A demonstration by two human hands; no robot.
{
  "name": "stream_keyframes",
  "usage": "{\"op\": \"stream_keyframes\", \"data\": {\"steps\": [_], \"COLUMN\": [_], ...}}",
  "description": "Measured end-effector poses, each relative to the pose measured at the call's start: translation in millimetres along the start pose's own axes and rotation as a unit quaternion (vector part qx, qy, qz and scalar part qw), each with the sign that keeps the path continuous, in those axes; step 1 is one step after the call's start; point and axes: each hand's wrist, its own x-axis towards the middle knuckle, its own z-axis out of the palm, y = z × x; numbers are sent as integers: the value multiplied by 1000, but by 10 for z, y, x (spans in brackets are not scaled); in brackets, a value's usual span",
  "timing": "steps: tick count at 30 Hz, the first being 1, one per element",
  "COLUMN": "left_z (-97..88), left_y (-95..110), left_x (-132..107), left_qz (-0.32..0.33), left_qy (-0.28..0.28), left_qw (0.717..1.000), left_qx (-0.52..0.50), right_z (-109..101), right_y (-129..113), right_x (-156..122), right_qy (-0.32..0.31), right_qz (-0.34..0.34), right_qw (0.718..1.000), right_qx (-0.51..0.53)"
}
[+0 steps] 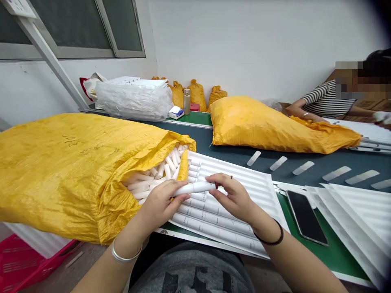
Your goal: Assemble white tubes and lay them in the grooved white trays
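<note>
My left hand (163, 201) and my right hand (230, 195) pinch a short row of white plastic tubes (195, 187) from its two ends. The tubes lie end to end, a seam showing between them. Below them is a white grooved tray (241, 179), its front grooves filled with printed white tubes (210, 218). A large yellow woven sack (76, 162) lies to the left, its mouth open towards my left hand. Many loose white tubes (161, 169) show inside that mouth. What my fingertips cover on the tubes is hidden.
A phone (307, 217) lies right of the tray, beside stacked white trays (363, 211). Several translucent pieces (277, 163) sit on the dark belt (226, 156). Another orange sack (269, 124) lies beyond it. A co-worker's striped sleeve (320, 97) shows at far right.
</note>
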Motion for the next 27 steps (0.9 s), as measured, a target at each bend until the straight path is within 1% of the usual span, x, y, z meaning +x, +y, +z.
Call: {"op": "stream_keyframes", "data": {"steps": [3, 6, 9, 11, 12, 13, 15, 16, 18, 20, 22, 23, 25, 27], "left_z": [34, 82, 134, 167, 183, 201, 237, 256, 291, 320, 341, 345, 334, 277], "left_y": [46, 74, 85, 85, 84, 82, 73, 67, 51, 37, 31, 30, 19, -36], "left_x": [-1, -5, -9, -6, -2, 3, 9, 7, -10, -44, -78, -89, -91, -71], "left_qz": [19, 56, 106, 134, 138, 133, 114, 104, 88, 67, 39, 32, 43, 58], "left_qy": [2, 29, 52, 50, 44, 38, 34, 38, 46, 39, 18, 4, -31, -66], "left_qw": [1000, 996, 988, 982, 981, 983, 989, 992, 993, 984, 976, 974, 975, 985], "left_qx": [18, 57, 100, 120, 126, 124, 90, 53, -57, -160, -214, -223, -215, -150], "right_z": [-9, -12, 5, 15, 16, 15, 9, 8, 15, 46, 108, 150, 240, 290], "right_y": [8, 9, 4, -2, -6, -11, -23, -32, -55, -76, -72, -49, 56, 264], "right_x": [-54, -92, -103, -98, -96, -96, -107, -118, -153, -194, -226, -232, -213, -140], "right_qy": [-1, 5, -13, -35, -41, -44, -46, -48, -52, -45, -45, -59, -118, -168], "right_qz": [58, 142, 236, 269, 269, 259, 215, 192, 161, 151, 153, 151, 140, 153], "right_qw": [998, 987, 953, 932, 932, 939, 964, 974, 984, 987, 987, 986, 983, 970], "right_qx": [14, 79, 191, 239, 239, 223, 153, 113, 55, 34, 30, 28, 0, -83]}}
